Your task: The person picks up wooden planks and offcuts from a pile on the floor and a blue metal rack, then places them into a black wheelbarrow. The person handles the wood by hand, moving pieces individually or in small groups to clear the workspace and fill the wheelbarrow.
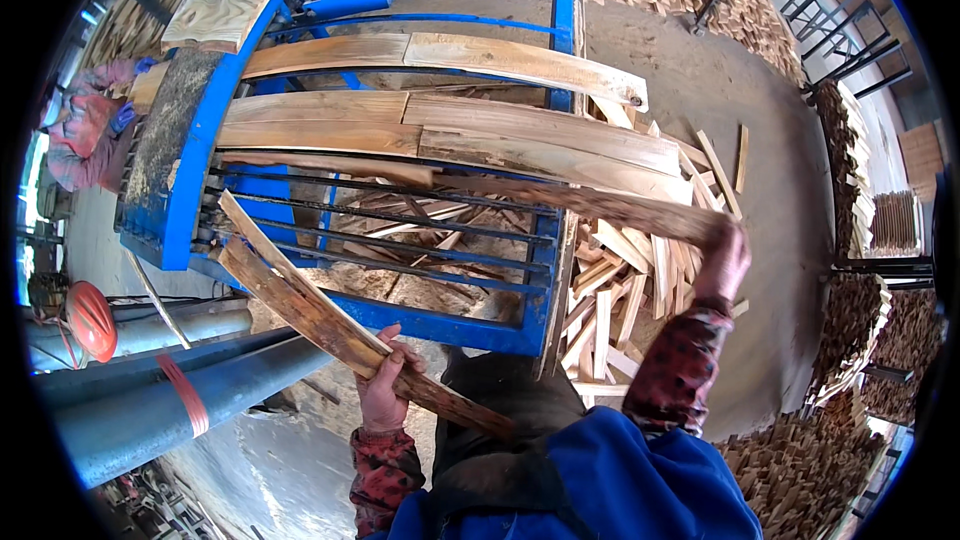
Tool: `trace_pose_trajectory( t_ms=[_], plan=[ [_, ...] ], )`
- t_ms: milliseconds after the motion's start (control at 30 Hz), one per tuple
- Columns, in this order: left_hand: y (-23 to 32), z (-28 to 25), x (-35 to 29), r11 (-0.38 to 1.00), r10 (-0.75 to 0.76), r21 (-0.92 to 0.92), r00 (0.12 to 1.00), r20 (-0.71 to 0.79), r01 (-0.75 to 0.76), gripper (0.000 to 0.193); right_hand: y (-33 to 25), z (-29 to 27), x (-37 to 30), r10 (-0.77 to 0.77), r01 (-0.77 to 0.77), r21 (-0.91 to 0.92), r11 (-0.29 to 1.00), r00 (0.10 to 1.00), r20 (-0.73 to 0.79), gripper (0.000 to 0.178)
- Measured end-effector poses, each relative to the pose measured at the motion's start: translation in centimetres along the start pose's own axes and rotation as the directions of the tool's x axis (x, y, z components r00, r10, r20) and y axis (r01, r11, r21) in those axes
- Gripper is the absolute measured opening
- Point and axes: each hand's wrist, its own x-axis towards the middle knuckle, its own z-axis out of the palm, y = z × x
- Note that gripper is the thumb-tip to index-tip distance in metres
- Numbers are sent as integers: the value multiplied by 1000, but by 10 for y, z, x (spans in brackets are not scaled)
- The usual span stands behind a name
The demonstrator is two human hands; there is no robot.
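Note:
My left hand (pixel 385 390) is closed around long bark-edged wood strips (pixel 330 325), a dark one and a slimmer pale one beside it. They slant from the frame's near left side down toward my lap. My right hand (pixel 725 258), slightly blurred, grips the right end of another rough brown wood strip (pixel 600 208). That strip reaches left across the blue metal frame (pixel 450 330), beside the sawn boards. Wide pale boards (pixel 540 130) lie on the frame in rows, their right ends jutting past its edge. A thin brown strip (pixel 330 166) lies near the held one's left end.
Wood offcuts (pixel 610 310) are heaped at the frame's right side, with more under its black bars. A co-worker (pixel 85 135) with blue gloves stands at the far left. Blue pipes (pixel 230 390) run at left. Stacked wood strips (pixel 810 460) line the right.

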Motion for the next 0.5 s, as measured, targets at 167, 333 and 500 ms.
trace_pose_trajectory(
  t_ms=[167,333,500],
  plan=[
    [19,2,6,992,40,113,997,59,-46,39,-37,-121,22,-142,156,13,988,928,-344,30],
    [36,13,19,939,53,319,971,233,-128,35,-129,-137,-22,-256,306,90,948,898,-357,40],
    [29,28,26,847,-139,499,832,538,-181,39,-157,-62,-95,-291,295,39,955,954,-74,37]
  ],
)
